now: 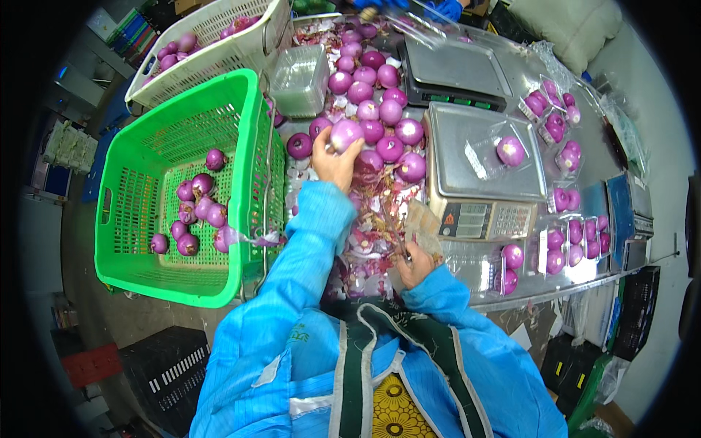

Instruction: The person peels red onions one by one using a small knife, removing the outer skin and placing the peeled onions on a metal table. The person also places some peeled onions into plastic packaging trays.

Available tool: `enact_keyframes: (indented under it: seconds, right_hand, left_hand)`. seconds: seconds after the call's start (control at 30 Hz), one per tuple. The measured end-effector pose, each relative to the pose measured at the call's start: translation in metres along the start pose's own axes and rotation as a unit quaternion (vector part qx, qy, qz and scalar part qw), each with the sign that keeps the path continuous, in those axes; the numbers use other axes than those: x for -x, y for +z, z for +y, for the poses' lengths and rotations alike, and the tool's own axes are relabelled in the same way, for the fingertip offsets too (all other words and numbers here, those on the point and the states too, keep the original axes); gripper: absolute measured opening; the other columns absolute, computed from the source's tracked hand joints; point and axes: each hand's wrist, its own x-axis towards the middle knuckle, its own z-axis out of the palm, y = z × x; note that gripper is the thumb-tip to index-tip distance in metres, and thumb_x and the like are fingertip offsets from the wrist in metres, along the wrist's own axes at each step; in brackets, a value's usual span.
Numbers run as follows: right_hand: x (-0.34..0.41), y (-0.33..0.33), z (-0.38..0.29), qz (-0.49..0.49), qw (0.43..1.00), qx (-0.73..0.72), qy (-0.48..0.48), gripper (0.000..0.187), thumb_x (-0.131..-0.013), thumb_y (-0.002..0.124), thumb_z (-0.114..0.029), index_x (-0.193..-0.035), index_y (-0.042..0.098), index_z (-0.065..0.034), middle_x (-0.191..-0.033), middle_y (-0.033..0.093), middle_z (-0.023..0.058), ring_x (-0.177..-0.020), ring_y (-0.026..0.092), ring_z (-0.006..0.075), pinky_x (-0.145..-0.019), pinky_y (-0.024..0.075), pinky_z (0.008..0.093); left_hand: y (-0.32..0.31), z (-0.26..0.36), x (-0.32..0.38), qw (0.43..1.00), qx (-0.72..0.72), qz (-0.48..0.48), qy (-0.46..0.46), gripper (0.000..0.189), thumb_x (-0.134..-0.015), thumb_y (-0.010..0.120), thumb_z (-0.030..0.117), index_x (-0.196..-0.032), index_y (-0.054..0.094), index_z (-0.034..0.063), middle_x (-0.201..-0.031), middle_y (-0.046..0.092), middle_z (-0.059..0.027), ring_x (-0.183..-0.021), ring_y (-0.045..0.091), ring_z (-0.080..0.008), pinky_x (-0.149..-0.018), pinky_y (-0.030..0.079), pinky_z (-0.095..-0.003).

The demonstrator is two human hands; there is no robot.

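My left hand (335, 164) grips a peeled purple onion (346, 135) between thumb and fingers, over the near edge of a group of onions (390, 112). In my right hand (414, 266) is a knife (398, 235), its narrow blade pointing away from me across a heap of onion skins (372, 235). A beige cloth or glove (424, 222) lies just beyond that hand. On the pan of the near scale (482, 219), a clear plastic tray (482, 159) holds one peeled onion (510, 151).
A green plastic basket (241, 191) with several unpeeled onions stands left; a white basket (219, 60) is behind it. Stacked clear trays (298, 82) sit beside them. A second scale (460, 68) is farther back. Packed onion trays (569, 241) line the right. Another person's blue-gloved hand (446, 10) is across the table.
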Motion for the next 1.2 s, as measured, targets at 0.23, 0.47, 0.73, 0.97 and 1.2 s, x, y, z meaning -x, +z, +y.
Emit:
enact_keyframes:
  seconds: [0.23,0.47,0.73,0.97,1.2]
  right_hand:
    - [0.005,-0.015,0.033,-0.004,0.999,0.028,0.024,0.009,-0.081,0.059,-0.010,-0.087,0.057,-0.0035,-0.074,0.061,0.0195,-0.073,0.062,0.0372,-0.063,0.0479,0.0407]
    - [-0.013,-0.005,0.040,-0.076,0.997,0.007,0.016,0.012,-0.081,0.058,-0.008,-0.090,0.059,-0.0001,-0.073,0.061,0.0100,-0.068,0.058,0.0186,-0.064,0.0470,0.0304]
    - [-0.043,0.026,0.001,-0.175,0.983,-0.039,-0.043,0.011,-0.080,0.058,-0.005,-0.090,0.058,0.0007,-0.072,0.058,0.0100,-0.066,0.054,0.0166,-0.063,0.0448,0.0287]
    - [-0.043,0.051,0.000,-0.211,0.977,-0.011,-0.026,0.011,-0.080,0.059,-0.005,-0.090,0.060,0.0002,-0.075,0.060,0.0121,-0.069,0.057,0.0175,-0.065,0.0462,0.0297]
    - [-0.029,0.034,-0.020,-0.127,0.992,-0.013,0.009,0.010,-0.083,0.058,-0.005,-0.091,0.059,0.0004,-0.075,0.059,0.0049,-0.068,0.053,0.0117,-0.065,0.0440,0.0258]
  left_hand:
    - [0.023,-0.069,-0.100,0.912,-0.366,0.018,0.183,0.076,-0.059,0.083,0.032,-0.120,0.051,-0.0015,-0.113,0.055,-0.0228,-0.105,0.054,-0.0375,-0.091,0.044,-0.0409]
    - [-0.004,-0.028,-0.045,0.922,-0.346,0.011,0.171,0.068,-0.074,0.072,0.026,-0.131,0.043,0.0019,-0.103,0.059,-0.0209,-0.099,0.058,-0.0358,-0.089,0.046,-0.0406]
    - [-0.113,0.183,0.128,0.896,-0.352,-0.189,0.195,0.048,-0.078,0.068,0.009,-0.123,0.054,0.0039,-0.098,0.067,-0.0120,-0.089,0.066,-0.0208,-0.076,0.050,-0.0332]
    - [-0.264,0.236,0.000,0.791,-0.557,-0.243,0.071,0.061,-0.071,0.074,0.014,-0.127,0.049,0.0063,-0.121,0.056,-0.0172,-0.111,0.055,-0.0323,-0.093,0.045,-0.0409]
    - [-0.280,0.067,-0.110,0.427,-0.785,-0.439,-0.090,0.093,-0.056,0.081,0.044,-0.131,0.039,0.0086,-0.120,0.054,-0.0209,-0.111,0.054,-0.0336,-0.097,0.039,-0.0493]
